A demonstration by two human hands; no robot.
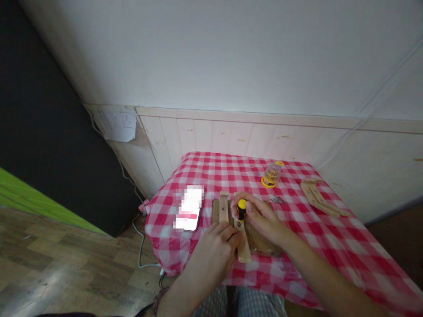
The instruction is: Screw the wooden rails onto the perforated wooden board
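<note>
My right hand (261,218) grips a short screwdriver (242,205) with a yellow and black handle, held upright over a pale wooden piece (243,251). Its tip points down at a dark screw or fitting in the wood. With fingers closed, my left hand (220,244) holds the same wooden piece steady from the left; its fingertips are partly hidden. Just left of the screwdriver, another wooden strip (224,207) with a dark round fastener is partly covered by my hands. Both pieces lie over a brown board (261,240).
A lit phone (190,209) lies to the left on the red checked tablecloth (224,167). A clear, yellow-rimmed bit container (272,175), several small metal pieces (278,200) and curved wooden parts (319,198) lie to the right. A panelled wall (214,134) borders the table's far side.
</note>
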